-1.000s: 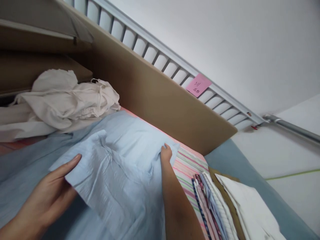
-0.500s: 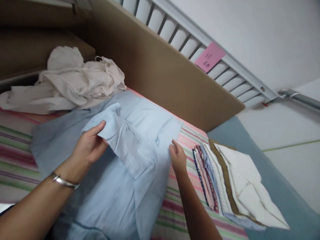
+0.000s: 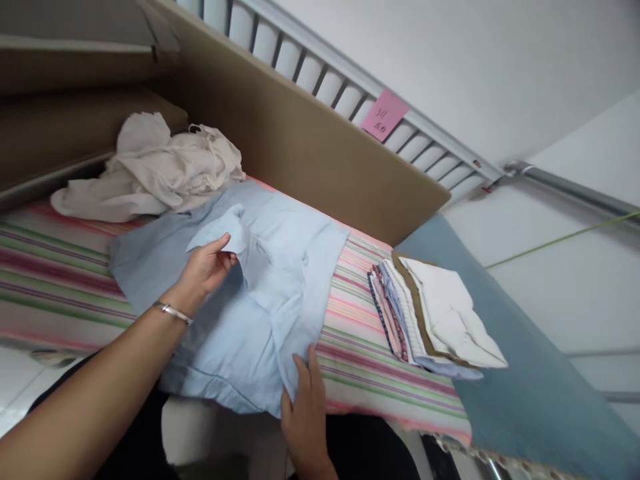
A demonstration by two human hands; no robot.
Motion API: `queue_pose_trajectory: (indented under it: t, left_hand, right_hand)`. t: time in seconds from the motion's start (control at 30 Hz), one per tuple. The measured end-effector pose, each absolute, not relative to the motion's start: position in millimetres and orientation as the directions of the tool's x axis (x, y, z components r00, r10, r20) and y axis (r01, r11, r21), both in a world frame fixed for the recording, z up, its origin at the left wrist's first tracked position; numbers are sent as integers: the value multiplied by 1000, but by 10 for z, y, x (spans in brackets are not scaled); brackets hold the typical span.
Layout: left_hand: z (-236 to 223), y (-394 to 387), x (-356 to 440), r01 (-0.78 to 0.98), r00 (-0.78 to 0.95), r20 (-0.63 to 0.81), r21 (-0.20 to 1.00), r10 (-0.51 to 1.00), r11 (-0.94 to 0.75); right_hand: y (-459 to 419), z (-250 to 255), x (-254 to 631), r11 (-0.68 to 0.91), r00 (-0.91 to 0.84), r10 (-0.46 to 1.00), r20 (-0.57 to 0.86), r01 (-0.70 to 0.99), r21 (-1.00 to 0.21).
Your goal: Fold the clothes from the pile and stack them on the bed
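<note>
On the striped table [image 3: 60,267] lies our light blue shirt [image 3: 280,267], soft, thin and limp. Our left hand [image 3: 205,270] pinches a raised fold; our right hand [image 3: 305,407] grips the near hem, thumb seemingly tucked under. Edges and seams offer the best hold.

Pale blue shirt [image 3: 280,267] on a cloth striped pink, green and white [image 3: 370,360]. Crumpled cream clothes [image 3: 165,167], plain brown board [image 3: 300,147], bright pink note [image 3: 384,115], dusty blue-grey cover [image 3: 530,393]. The folded stack [image 3: 430,313] is cream on top.
</note>
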State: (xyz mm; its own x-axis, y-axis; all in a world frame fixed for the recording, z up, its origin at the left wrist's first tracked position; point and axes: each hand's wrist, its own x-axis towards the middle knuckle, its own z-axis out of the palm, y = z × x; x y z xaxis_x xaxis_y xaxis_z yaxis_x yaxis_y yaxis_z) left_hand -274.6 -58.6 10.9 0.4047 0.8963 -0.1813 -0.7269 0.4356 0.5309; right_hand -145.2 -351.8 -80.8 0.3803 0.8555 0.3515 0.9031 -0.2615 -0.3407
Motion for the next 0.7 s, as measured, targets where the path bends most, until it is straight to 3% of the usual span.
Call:
queue_pose_trajectory:
  t: [0.33,0.53,0.7]
  left_hand:
    - [266,-598,-2879,-780,426,-51,485,903,395]
    - [243,-509,-2884,-815,369,-134,430,920,389]
    - [186,-438,-2877,-806,291,-219,469,931,362]
  right_hand:
    - [-3766,-983,-1103,-301,410,788,459,907,-294]
    - [-3828,-1195,-1033,-287,402,792,461,910,-300]
    - [-3888,-1211,-1081,-310,377,814,442,925,-219]
